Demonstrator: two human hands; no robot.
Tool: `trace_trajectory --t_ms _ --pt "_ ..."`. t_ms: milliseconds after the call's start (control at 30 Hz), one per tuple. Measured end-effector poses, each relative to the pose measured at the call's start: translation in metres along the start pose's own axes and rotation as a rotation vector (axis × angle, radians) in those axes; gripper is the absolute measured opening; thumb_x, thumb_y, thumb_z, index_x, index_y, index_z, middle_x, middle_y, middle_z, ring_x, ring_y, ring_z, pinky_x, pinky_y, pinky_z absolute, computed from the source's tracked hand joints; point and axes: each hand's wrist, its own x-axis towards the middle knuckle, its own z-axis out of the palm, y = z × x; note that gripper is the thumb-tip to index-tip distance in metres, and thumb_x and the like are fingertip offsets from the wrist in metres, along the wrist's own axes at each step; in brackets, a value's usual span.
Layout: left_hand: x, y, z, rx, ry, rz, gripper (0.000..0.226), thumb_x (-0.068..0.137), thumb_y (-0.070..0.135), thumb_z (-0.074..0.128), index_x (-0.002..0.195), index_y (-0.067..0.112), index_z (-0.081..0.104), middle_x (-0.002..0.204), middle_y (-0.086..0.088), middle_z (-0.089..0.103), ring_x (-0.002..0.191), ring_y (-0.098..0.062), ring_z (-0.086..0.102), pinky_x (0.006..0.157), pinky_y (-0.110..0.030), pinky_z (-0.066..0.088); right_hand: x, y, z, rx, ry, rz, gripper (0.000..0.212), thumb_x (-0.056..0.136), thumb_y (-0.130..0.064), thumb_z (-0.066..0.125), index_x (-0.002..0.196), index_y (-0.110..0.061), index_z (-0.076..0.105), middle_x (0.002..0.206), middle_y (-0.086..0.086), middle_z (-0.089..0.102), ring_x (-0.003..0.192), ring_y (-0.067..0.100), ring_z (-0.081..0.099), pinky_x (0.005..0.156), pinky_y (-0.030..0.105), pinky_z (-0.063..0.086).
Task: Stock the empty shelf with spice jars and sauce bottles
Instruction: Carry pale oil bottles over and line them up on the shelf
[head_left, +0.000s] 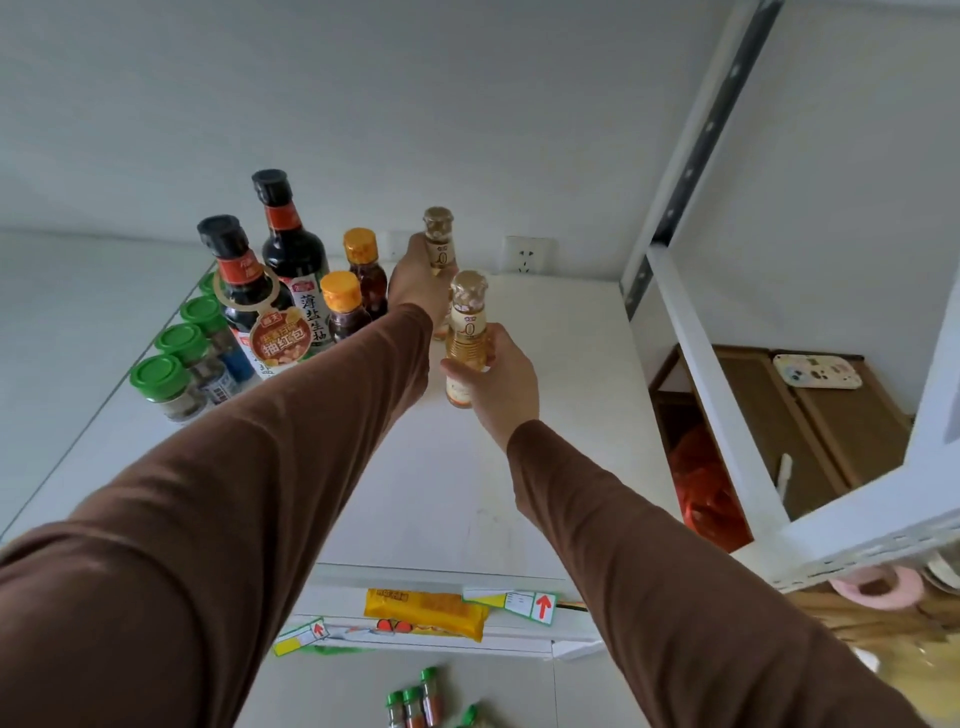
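A white shelf (545, 364) set against a pale wall, a socket (527, 254) at the back, holds the stock so far. Along its left edge stand four green-capped spice jars (166, 387) in a row, front to back. Beside them are two tall dark soy bottles (291, 244) with black caps, one behind the other, and two small orange-capped bottles (343, 306), likewise one behind the other.

Both my arms reach in, brown sleeves to the wrist, each hand grasping one small golden bottle — two in all. My left hand (415, 280) wraps the far bottle (439, 239) by its body, upright, just right of the orange-capped pair. My right hand (498, 379) clasps the near bottle (467, 338) around its lower half, upright too, in front of the far one. Whether either base touches the shelf I cannot tell.

Below the shelf's front edge lie a yellow packet (426, 613) and two arrow tags. Lower still — a cluster of at least four green-capped jars (415, 701) of reddish spice.
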Motion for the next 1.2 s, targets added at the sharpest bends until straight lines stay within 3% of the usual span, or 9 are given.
trace_trajectory --t_ms 167,300,433,567,867,967,1067,1133,1200 --pt "0.000 -0.004 -0.001 -0.037 -0.033 0.022 0.030 0.092 0.018 0.051 0.121 0.020 0.045 0.104 -0.004 0.066 0.099 -0.028 0.065 0.082 -0.035 0.051 0.006 0.000 0.002 -0.007 0.000 -0.012 0.043 0.077 -0.037 0.077 0.114 -0.025 0.059 0.100 -0.011 0.072 0.093 0.012 0.068 0.089 0.041 0.056" --pt "-0.002 -0.003 -0.003 -0.042 -0.050 0.003 0.033 0.093 0.017 0.054 0.125 0.021 0.045 0.109 -0.003 0.066 0.099 -0.024 0.064 0.078 -0.031 0.049 0.007 0.003 0.003 -0.020 0.004 -0.009 0.046 0.078 -0.039 0.077 0.117 -0.025 0.058 0.105 -0.011 0.071 0.096 0.013 0.068 0.091 0.042 0.056" --pt "-0.008 -0.001 -0.007 -0.087 -0.061 -0.041 0.051 0.094 0.020 0.057 0.141 0.026 0.040 0.126 0.000 0.064 0.112 -0.022 0.062 0.094 -0.035 0.052 0.008 0.002 0.005 -0.021 0.007 0.004 0.045 0.078 -0.038 0.078 0.116 -0.025 0.058 0.104 -0.011 0.071 0.096 0.013 0.068 0.090 0.043 0.056" --pt "-0.036 -0.007 -0.011 -0.131 -0.111 -0.082 0.061 0.101 0.017 0.050 0.156 0.022 0.024 0.153 -0.004 0.044 0.134 -0.022 0.047 0.106 -0.027 0.038 0.008 -0.002 0.004 -0.051 0.014 0.012 0.046 0.078 -0.037 0.080 0.117 -0.023 0.058 0.104 -0.009 0.071 0.095 0.015 0.068 0.088 0.042 0.056" --pt "-0.101 -0.032 -0.034 -0.263 -0.107 -0.070 0.053 0.101 0.025 0.052 0.150 0.016 0.035 0.153 -0.006 0.042 0.141 -0.021 0.041 0.115 -0.044 0.037 0.020 -0.021 0.020 -0.128 0.009 0.039 0.042 0.081 -0.043 0.076 0.114 -0.023 0.059 0.101 -0.005 0.072 0.091 0.019 0.068 0.082 0.038 0.056" --pt "-0.115 -0.030 -0.043 -0.221 -0.131 -0.051 0.055 0.100 0.030 0.055 0.149 0.015 0.035 0.148 -0.002 0.047 0.135 -0.017 0.045 0.111 -0.037 0.039 0.027 -0.026 0.031 -0.122 0.010 0.036 0.037 0.077 -0.044 0.074 0.106 -0.025 0.058 0.093 -0.005 0.071 0.085 0.020 0.068 0.078 0.040 0.058" --pt "-0.127 -0.030 -0.050 -0.195 -0.160 -0.031 0.044 0.100 0.028 0.055 0.141 0.015 0.042 0.124 0.007 0.054 0.113 -0.008 0.048 0.090 -0.021 0.041 0.033 -0.027 0.038 -0.115 -0.013 0.039 0.039 0.077 -0.042 0.075 0.104 -0.021 0.057 0.091 -0.002 0.070 0.085 0.024 0.067 0.076 0.036 0.056" --pt "-0.130 -0.035 -0.051 -0.194 -0.178 -0.036 0.040 0.100 0.029 0.056 0.136 0.015 0.046 0.126 0.005 0.055 0.111 -0.006 0.047 0.081 -0.012 0.039 0.037 -0.028 0.041 -0.104 -0.019 0.045 0.040 0.075 -0.041 0.072 0.105 -0.019 0.056 0.093 0.001 0.070 0.087 0.027 0.066 0.080 0.038 0.055" --pt "-0.132 -0.039 -0.054 -0.200 -0.193 -0.036 0.046 0.100 0.032 0.056 0.141 0.016 0.043 0.137 0.001 0.053 0.118 -0.005 0.045 0.089 -0.010 0.037 0.040 -0.028 0.044 -0.092 -0.015 0.042 0.042 0.073 -0.042 0.071 0.105 -0.020 0.056 0.094 0.001 0.070 0.088 0.027 0.067 0.083 0.041 0.056"
